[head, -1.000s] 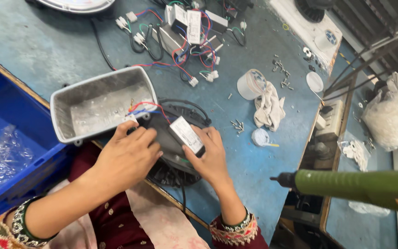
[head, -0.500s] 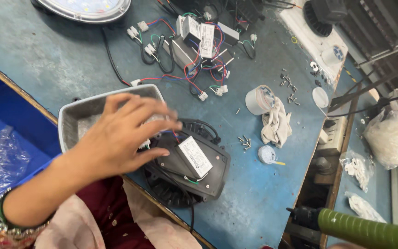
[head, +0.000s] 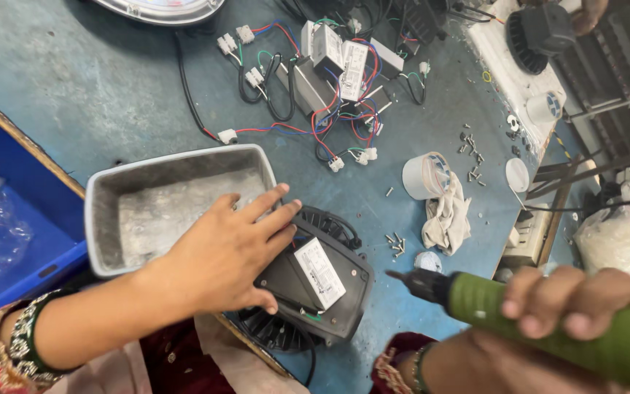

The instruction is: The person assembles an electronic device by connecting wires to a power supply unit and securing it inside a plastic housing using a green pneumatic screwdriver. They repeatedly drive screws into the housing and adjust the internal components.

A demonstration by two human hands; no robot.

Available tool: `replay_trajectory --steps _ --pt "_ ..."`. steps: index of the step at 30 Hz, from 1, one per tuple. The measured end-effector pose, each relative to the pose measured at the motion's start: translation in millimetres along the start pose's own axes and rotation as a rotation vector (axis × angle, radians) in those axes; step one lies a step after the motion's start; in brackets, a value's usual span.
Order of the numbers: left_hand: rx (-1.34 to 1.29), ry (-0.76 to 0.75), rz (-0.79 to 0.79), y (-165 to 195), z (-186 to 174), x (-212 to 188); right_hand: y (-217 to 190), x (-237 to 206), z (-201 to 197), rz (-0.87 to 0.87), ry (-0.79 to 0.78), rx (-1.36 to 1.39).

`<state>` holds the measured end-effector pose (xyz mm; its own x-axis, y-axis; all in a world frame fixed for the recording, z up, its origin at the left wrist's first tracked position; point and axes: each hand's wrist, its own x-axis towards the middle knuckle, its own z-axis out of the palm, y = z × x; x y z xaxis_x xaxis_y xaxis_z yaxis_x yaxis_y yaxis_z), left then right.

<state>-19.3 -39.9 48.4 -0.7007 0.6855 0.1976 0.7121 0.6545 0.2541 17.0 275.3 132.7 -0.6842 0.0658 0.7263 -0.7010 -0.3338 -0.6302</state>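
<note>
My left hand [head: 231, 252] lies flat, fingers spread, across the edge of a grey metal housing [head: 111, 197] and a black finned lamp body [head: 329, 306]. A small white driver box [head: 320, 273] with wires sits on top of that black body, just right of my fingers. My right hand [head: 570, 306] grips a green electric screwdriver [head: 519, 306]; its dark tip points left, close to the right edge of the black body without touching it.
Several wired driver units [head: 337, 66] lie tangled at the back of the blue-green bench. Loose screws [head: 397, 244], a tape roll [head: 424, 175] and a rag [head: 446, 219] sit to the right. A blue crate [head: 9, 175] stands at the left.
My right hand left the driver box, took the green screwdriver and brought it in from the lower right. My left hand shifted to rest flat on the housing and lamp body.
</note>
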Motion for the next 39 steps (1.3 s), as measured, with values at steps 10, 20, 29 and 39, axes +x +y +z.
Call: replay_trajectory --steps 10,20,29,39 --pt "-0.004 -0.297 0.025 0.8 -2.9 10.7 91.0 -17.3 23.7 0.215 -0.153 0.264" --pt "-0.031 -0.282 0.021 2.9 -4.2 10.7 115.6 -29.1 37.3 0.253 -0.039 0.281" --pt "-0.059 -0.268 0.002 3.4 -6.2 9.7 123.9 -24.5 45.9 0.273 0.007 0.219" --pt "-0.064 -0.282 0.002 3.8 -7.3 9.3 122.9 -23.5 56.9 0.274 0.055 0.202"
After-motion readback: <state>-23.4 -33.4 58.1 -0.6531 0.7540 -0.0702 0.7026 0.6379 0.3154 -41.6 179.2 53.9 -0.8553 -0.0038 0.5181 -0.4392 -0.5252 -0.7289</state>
